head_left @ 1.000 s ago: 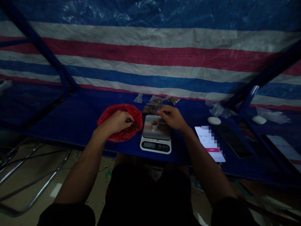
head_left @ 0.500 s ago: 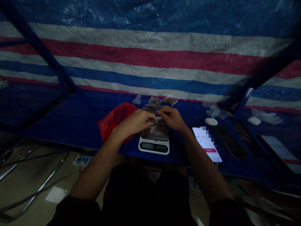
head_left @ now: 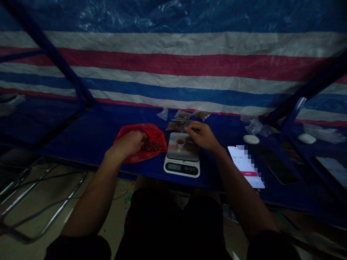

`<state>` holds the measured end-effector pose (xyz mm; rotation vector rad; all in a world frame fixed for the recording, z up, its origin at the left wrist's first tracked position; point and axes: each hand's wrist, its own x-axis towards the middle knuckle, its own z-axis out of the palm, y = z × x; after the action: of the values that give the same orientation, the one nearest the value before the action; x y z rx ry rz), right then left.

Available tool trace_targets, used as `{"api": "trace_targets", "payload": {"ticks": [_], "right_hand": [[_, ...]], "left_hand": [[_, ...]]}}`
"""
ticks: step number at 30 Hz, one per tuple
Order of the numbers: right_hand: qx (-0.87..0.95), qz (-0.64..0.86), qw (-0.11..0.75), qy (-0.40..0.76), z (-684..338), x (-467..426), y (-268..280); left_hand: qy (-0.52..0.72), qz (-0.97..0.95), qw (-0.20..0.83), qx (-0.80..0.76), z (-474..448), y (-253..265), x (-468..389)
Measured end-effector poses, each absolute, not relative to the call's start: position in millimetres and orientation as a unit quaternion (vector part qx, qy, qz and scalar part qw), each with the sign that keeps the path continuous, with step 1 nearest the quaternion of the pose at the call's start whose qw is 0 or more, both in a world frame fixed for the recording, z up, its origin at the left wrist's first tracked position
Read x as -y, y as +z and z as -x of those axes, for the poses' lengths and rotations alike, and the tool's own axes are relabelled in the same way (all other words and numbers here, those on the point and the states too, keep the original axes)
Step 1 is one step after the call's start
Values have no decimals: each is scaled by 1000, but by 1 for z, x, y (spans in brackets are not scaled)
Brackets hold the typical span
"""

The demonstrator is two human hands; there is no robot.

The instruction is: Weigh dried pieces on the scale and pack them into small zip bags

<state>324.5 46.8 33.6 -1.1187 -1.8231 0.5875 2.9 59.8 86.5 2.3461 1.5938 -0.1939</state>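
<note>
My left hand (head_left: 133, 141) dips into a red plastic bag (head_left: 159, 134), its fingers curled in beside small brown pieces (head_left: 154, 146). Shadow hides its fingertips and anything between them. On the metal plate of a white digital scale (head_left: 182, 169) stands a small pale cup (head_left: 180, 144) with brown material inside. My right hand (head_left: 202, 134) hovers at the plate's far right corner with fingers bent together; what they pinch, if anything, is too dark to make out. Right by its fingertips lies a clear packet of brown bits (head_left: 175, 126).
More filled clear packets (head_left: 201, 115) and a clear plastic bag (head_left: 163, 114) lie behind the scale. To the right are a lit phone (head_left: 245, 168), a white rounded case (head_left: 251, 139) and a dark phone (head_left: 283, 171). Striped sheeting (head_left: 173, 65) hangs behind the blue table (head_left: 89, 144).
My left hand has left the cup on the scale and moved left into the red bag, uncovering the cup. The right hand stays by the packets. The view has shifted slightly.
</note>
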Motion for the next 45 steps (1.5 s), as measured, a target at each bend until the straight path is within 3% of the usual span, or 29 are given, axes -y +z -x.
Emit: {"api": "trace_targets", "payload": {"ticks": [20, 36, 45], "right_hand": [[752, 449, 432, 215, -323, -47, 31], [751, 450, 431, 220, -325, -46, 31], [748, 444, 441, 221, -325, -47, 32]], "left_hand": [[2, -864, 62, -500, -39, 63, -67], [33, -851, 122, -509, -23, 78, -75], [57, -861, 232, -449, -31, 109, -48]]}}
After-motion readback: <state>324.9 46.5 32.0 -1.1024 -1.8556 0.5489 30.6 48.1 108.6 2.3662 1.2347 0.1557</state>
